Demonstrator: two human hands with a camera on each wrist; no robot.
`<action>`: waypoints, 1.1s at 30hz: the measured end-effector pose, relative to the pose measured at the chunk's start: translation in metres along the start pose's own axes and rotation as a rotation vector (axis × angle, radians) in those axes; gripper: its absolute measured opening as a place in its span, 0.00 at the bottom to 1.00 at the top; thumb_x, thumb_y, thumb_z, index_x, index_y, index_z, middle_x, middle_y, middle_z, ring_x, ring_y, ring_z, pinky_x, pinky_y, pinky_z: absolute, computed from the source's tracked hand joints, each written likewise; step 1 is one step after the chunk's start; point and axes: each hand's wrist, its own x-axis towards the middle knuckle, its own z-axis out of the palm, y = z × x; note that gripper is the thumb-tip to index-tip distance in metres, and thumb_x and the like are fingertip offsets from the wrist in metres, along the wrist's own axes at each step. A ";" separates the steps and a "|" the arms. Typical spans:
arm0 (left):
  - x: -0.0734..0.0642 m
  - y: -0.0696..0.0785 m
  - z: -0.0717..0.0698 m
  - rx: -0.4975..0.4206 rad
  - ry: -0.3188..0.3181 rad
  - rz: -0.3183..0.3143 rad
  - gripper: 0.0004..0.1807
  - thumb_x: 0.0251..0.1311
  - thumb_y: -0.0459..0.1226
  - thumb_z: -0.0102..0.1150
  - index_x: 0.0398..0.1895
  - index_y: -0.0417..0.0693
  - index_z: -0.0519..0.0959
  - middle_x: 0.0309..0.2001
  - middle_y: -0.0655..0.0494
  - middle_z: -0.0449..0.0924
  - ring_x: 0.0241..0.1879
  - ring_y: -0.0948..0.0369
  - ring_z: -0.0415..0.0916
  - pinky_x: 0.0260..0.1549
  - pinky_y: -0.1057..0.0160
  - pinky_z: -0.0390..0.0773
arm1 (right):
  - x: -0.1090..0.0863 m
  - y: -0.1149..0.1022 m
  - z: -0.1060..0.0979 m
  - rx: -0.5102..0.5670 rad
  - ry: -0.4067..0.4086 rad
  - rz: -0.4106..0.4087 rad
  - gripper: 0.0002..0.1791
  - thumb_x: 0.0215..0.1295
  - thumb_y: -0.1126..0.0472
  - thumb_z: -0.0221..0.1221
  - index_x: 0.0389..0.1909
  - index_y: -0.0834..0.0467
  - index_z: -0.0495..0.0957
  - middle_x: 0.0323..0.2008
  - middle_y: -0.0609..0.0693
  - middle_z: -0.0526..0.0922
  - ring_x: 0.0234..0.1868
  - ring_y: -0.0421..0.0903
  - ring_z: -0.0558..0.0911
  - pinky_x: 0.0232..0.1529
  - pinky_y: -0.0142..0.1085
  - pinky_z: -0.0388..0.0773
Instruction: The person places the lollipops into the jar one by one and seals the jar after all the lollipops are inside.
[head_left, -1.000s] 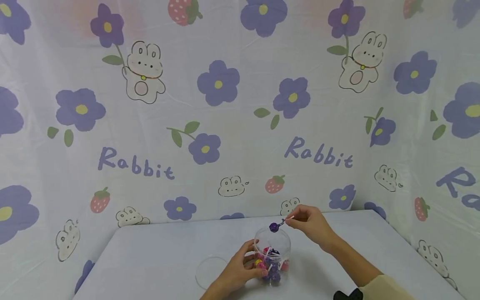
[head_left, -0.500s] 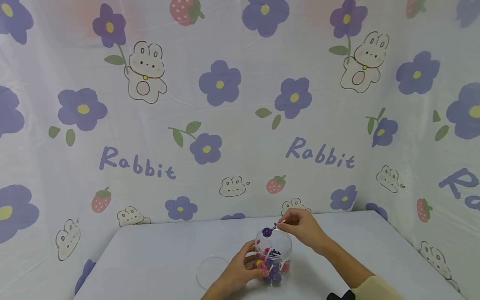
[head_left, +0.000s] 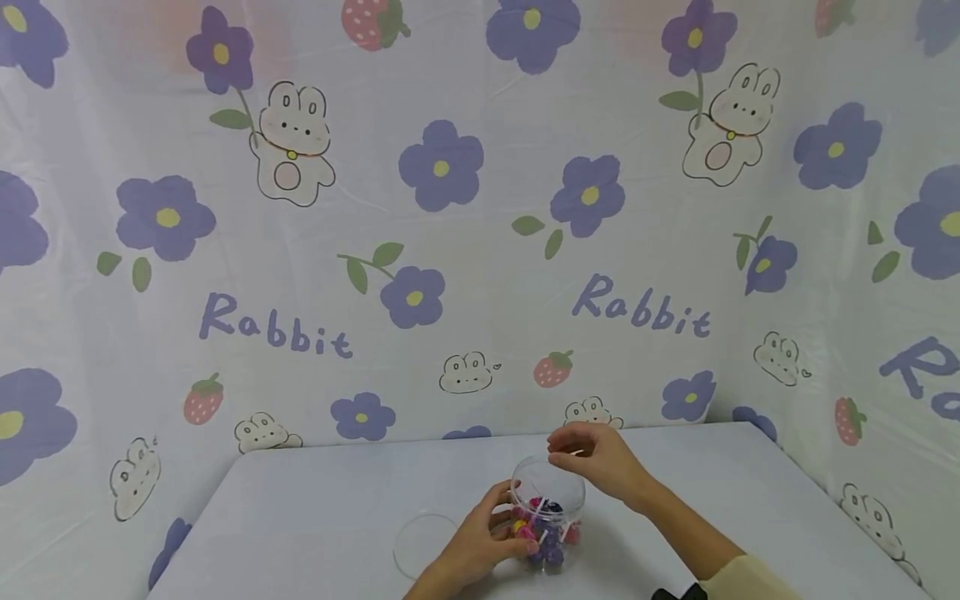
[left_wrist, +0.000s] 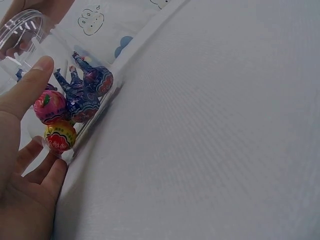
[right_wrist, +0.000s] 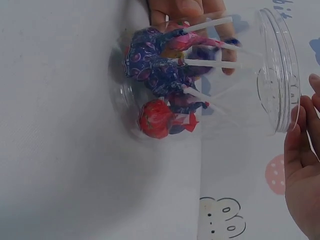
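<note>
A clear plastic jar (head_left: pixel 561 493) stands upright on the table and holds several lollipops (right_wrist: pixel 150 65) in purple, pink, red and yellow wrappers, their white sticks mostly pointing up. My left hand (head_left: pixel 480 533) grips the jar from its left side, thumb in front and fingers round the back. The yellow lollipop (left_wrist: pixel 60 136) and a pink one (left_wrist: pixel 50 106) show through the wall close to this hand in the left wrist view. Over the jar's rim (right_wrist: pixel 285 70) is my right hand (head_left: pixel 600 462), fingers loosely bent, with nothing seen between them.
A clear round lid (head_left: pixel 426 543) lies flat on the white table (head_left: pixel 322 508), left of the jar and behind the left forearm. Behind the table hangs a patterned curtain (head_left: pixel 495 308) with flowers and rabbits. A dark object (head_left: pixel 678 592) shows by the right sleeve.
The right hand has moved left and slightly down to the jar's mouth and let go of a purple lollipop, which is no longer in its fingers. The left hand keeps its grip.
</note>
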 end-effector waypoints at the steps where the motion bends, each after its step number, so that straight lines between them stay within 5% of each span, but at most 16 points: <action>1: 0.000 0.000 0.000 -0.001 -0.001 -0.001 0.45 0.56 0.35 0.79 0.76 0.53 0.65 0.67 0.45 0.67 0.68 0.42 0.69 0.64 0.49 0.74 | -0.001 0.000 -0.001 0.000 0.003 -0.002 0.13 0.70 0.59 0.68 0.50 0.61 0.84 0.45 0.55 0.86 0.48 0.51 0.84 0.48 0.32 0.83; 11: 0.001 -0.001 -0.002 -0.001 -0.018 -0.005 0.45 0.56 0.38 0.79 0.76 0.54 0.65 0.68 0.46 0.67 0.68 0.42 0.69 0.64 0.52 0.74 | -0.011 0.003 -0.004 0.063 0.006 0.010 0.20 0.70 0.58 0.67 0.58 0.62 0.80 0.52 0.55 0.83 0.53 0.55 0.81 0.53 0.30 0.80; 15: 0.000 -0.001 -0.002 -0.006 -0.022 0.000 0.44 0.57 0.38 0.78 0.76 0.53 0.65 0.68 0.45 0.67 0.69 0.42 0.68 0.64 0.51 0.74 | -0.017 0.010 -0.001 0.138 -0.015 0.031 0.30 0.69 0.59 0.68 0.69 0.60 0.72 0.58 0.59 0.79 0.59 0.60 0.78 0.61 0.41 0.78; 21: 0.000 0.001 -0.001 -0.014 -0.019 0.007 0.44 0.58 0.36 0.78 0.76 0.53 0.65 0.69 0.43 0.66 0.69 0.40 0.68 0.65 0.50 0.73 | -0.026 0.028 0.001 0.321 -0.126 0.067 0.46 0.69 0.53 0.68 0.81 0.51 0.53 0.69 0.65 0.67 0.70 0.67 0.66 0.67 0.60 0.70; 25: 0.000 0.001 0.000 -0.019 -0.019 0.022 0.44 0.57 0.33 0.77 0.75 0.52 0.65 0.68 0.42 0.66 0.68 0.40 0.69 0.64 0.49 0.74 | -0.033 0.043 0.004 0.394 -0.236 0.117 0.57 0.64 0.46 0.71 0.83 0.42 0.42 0.78 0.65 0.54 0.75 0.68 0.57 0.68 0.62 0.68; 33: 0.000 -0.001 -0.001 -0.021 -0.032 0.063 0.44 0.57 0.32 0.77 0.76 0.50 0.64 0.68 0.41 0.65 0.68 0.40 0.69 0.64 0.52 0.74 | -0.043 0.064 0.019 0.416 -0.369 0.157 0.66 0.60 0.58 0.75 0.83 0.47 0.33 0.79 0.65 0.51 0.76 0.67 0.56 0.73 0.57 0.61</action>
